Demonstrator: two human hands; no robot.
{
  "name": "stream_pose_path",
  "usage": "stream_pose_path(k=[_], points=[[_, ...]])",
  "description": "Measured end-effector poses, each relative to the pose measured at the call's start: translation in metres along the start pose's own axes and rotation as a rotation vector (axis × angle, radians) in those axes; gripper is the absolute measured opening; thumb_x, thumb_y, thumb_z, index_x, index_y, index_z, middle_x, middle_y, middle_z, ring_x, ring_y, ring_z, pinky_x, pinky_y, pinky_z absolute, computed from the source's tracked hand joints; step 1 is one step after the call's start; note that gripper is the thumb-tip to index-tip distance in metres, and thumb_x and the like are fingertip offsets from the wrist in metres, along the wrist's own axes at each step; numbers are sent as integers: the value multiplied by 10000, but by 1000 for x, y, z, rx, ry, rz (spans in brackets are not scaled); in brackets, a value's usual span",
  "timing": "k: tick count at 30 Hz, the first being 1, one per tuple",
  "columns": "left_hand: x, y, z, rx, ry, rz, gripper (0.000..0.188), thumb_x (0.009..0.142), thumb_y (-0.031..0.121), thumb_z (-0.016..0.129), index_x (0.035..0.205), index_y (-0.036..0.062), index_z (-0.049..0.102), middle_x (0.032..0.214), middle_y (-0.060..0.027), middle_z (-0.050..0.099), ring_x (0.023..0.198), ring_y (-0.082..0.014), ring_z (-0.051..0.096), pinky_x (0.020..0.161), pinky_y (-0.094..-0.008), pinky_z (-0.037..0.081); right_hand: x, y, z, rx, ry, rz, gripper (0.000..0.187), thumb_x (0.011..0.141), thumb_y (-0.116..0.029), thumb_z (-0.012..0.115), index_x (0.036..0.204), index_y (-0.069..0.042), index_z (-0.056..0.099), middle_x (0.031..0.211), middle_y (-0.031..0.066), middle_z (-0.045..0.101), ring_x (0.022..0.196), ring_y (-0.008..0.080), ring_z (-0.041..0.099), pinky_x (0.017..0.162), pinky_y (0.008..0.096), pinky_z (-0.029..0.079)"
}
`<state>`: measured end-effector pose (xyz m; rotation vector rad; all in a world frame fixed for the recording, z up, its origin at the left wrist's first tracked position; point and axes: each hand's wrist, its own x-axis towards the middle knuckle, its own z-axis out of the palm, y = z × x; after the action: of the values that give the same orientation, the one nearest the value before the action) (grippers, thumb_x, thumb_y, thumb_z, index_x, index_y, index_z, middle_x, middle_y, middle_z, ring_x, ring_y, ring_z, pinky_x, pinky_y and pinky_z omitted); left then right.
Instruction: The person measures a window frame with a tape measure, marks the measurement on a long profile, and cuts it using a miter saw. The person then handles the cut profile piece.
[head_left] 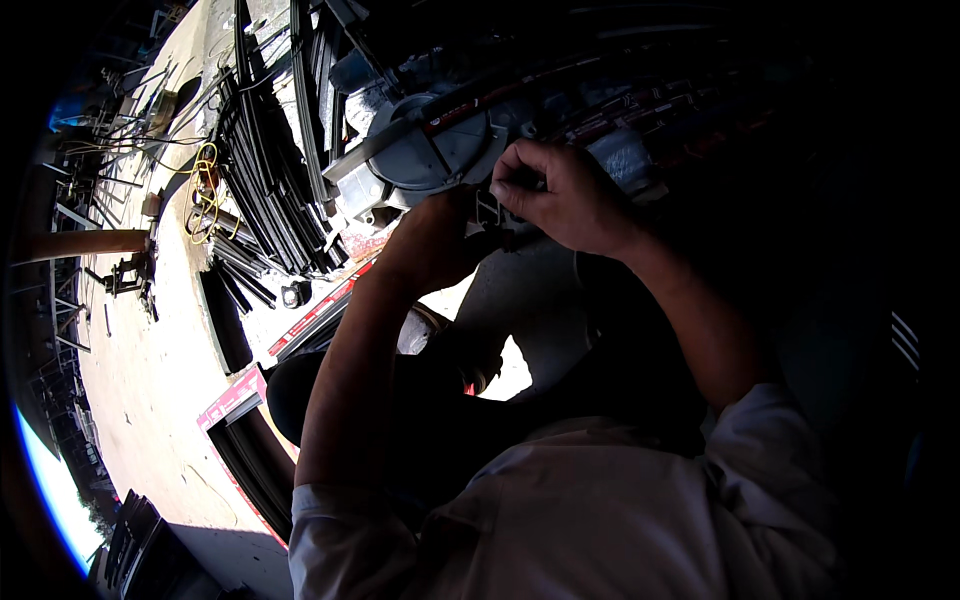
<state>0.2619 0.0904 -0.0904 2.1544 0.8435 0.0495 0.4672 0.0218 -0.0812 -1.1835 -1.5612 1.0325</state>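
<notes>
In front of the machine, my left hand point(432, 245) is closed around a small dark metal piece point(488, 210) with a pale gap or bright edge. Shadow hides most of that piece, so its kind is unclear. My right hand point(565, 195) is right beside it, thumb and fingers curled into a pinch; whatever they hold, if anything, is too dark to make out. Just beyond both hands stands a grey machine with a round turntable point(430, 150), and a long bar point(385, 145) lies across it.
Long dark metal profiles point(265, 170) lie bundled on the sunlit floor to the left. Nearer are red-and-white edged long boxes point(235, 400) with dark bars in them. A yellow cable point(205, 195) is coiled farther left. Wrapped stock is stacked at the far right, in deep shadow.
</notes>
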Motion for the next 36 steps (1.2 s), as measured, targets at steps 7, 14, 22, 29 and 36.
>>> stream_pose_path(k=[7,14,22,29,36], points=[[0,5,-3,32,8,-37,633,850,306,851,1337,0,588,1146,-204,705,1018,-348,706,871,-433,579,-1,6,3,-41,44,-39,126,1030,-143,661,1027,-19,635,926,40,664,899,128,656,844,311,563],[0,5,-3,12,20,-13,614,843,304,856,1310,0,598,1133,-202,703,1010,-349,703,864,-430,579,-3,17,5,-71,35,-108,122,1048,-132,627,1013,-16,612,882,35,638,846,115,635,773,303,549],[-2,3,-1,-10,34,3,633,844,277,853,1341,11,566,1151,-201,697,1008,-353,706,861,-435,581,-5,9,7,-212,48,-170,115,1050,-113,612,1002,-13,579,860,67,637,791,137,634,704,312,526],[1,4,-3,-23,36,17,648,830,246,859,1355,19,554,1144,-198,696,1016,-355,709,852,-428,585,-7,1,9,-256,77,-176,110,1054,-112,600,1007,-18,570,854,70,641,779,153,638,688,328,520],[0,0,-2,-11,55,-5,636,837,298,856,1329,9,575,1092,-192,712,985,-349,719,835,-431,589,-3,-1,-2,-308,92,161,149,1048,-150,588,1010,-6,581,853,121,668,794,240,677,718,397,522]])
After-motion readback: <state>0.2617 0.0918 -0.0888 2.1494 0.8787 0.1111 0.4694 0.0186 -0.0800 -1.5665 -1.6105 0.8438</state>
